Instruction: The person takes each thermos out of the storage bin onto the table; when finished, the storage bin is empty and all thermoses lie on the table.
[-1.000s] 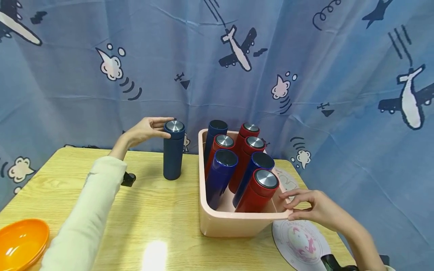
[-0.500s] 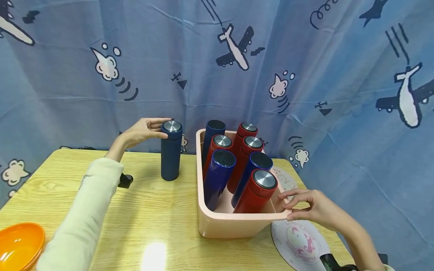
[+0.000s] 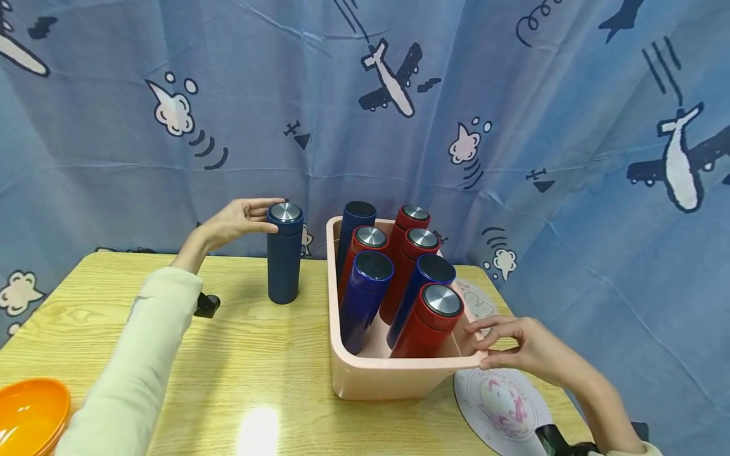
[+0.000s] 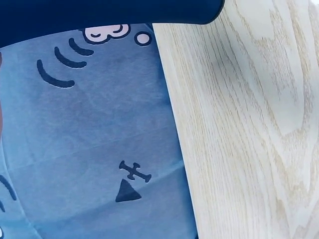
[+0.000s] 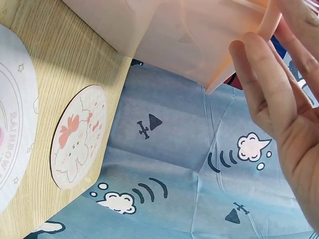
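My left hand (image 3: 230, 221) grips a dark navy thermos flask (image 3: 284, 266) at its lid, thumb in front and fingers behind. The flask stands upright on the table, left of a pale pink bin (image 3: 399, 380); its dark side (image 4: 99, 17) crosses the top of the left wrist view. My right hand (image 3: 527, 351) pinches the bin's near right corner rim, and its fingers (image 5: 269, 74) show there in the right wrist view. Inside the bin lean several flasks, among them a red flask (image 3: 424, 329), a glossy blue flask (image 3: 365, 304) and a navy flask (image 3: 356, 221) at the back.
An orange bowl (image 3: 34, 411) sits at the table's left front. Round printed mats lie on the right: one mat (image 3: 504, 405) in front of the bin's corner, another mat (image 5: 77, 137) near the table edge. A patterned blue curtain (image 3: 245, 95) hangs behind the wooden table (image 3: 228, 380).
The head view has swung slightly, so everything sits a little further left in it. Both hands keep the same hold on the flask and the bin rim.
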{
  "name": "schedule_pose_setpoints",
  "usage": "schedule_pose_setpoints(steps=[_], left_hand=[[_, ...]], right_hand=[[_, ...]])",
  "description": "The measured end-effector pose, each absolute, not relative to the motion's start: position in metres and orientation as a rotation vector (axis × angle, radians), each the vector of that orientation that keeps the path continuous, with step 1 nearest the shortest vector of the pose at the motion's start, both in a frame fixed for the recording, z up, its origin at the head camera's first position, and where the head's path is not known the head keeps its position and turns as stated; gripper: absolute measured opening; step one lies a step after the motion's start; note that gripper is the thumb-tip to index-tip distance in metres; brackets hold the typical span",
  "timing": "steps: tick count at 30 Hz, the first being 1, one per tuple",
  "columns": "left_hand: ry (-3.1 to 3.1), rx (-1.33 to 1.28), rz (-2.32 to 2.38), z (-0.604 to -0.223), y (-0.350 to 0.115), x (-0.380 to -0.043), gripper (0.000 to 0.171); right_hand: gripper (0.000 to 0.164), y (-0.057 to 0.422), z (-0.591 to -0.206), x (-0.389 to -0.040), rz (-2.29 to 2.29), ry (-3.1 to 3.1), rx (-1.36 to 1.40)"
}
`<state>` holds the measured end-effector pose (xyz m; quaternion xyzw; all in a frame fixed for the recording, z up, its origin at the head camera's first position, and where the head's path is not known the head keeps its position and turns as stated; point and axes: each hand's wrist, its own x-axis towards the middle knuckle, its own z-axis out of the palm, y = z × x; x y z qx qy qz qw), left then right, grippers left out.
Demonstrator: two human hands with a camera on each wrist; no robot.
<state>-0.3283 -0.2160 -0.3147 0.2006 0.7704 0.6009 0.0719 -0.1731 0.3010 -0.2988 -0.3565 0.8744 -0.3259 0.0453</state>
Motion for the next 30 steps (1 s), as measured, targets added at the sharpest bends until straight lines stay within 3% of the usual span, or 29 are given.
schedule_pose_setpoints(steps=[15, 30], left_hand=[[2.32, 0.609, 1.861, -0.312, -0.217, -0.324, 0.07], [2.37, 0.495, 2.061, -0.295, -0.219, -0.286, 0.055]], right_hand=[[0.016, 0.3, -0.3, -0.174, -0.999, 2.674, -1.156], [0.015, 0.301, -0.299, -0.172, -0.983, 2.696, -1.118]])
